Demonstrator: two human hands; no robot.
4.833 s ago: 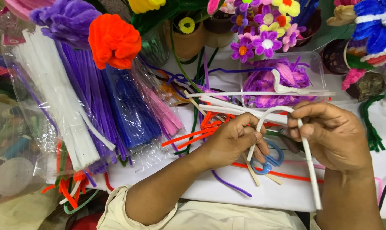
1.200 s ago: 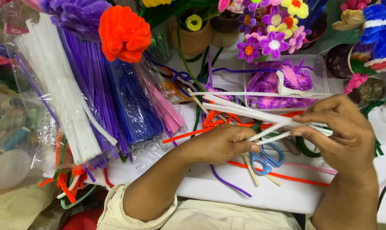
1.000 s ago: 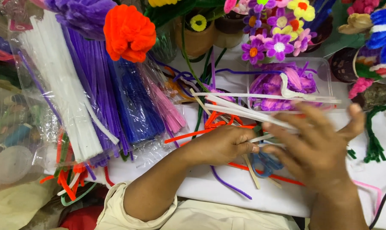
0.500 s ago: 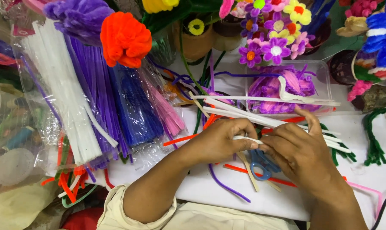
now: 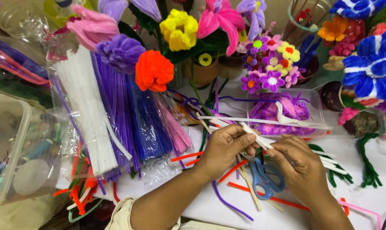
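left hand (image 5: 227, 147) pinches white pipe cleaner (image 5: 256, 135)

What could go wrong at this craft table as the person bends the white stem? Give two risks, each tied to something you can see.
1. The blue-handled scissors lie on the table directly under the left hand and right hand; a lowered hand might catch them.
2. The white pipe cleaner pinched between both hands sits among loose white stems and orange stems, so it could snag them or sweep them off the table.
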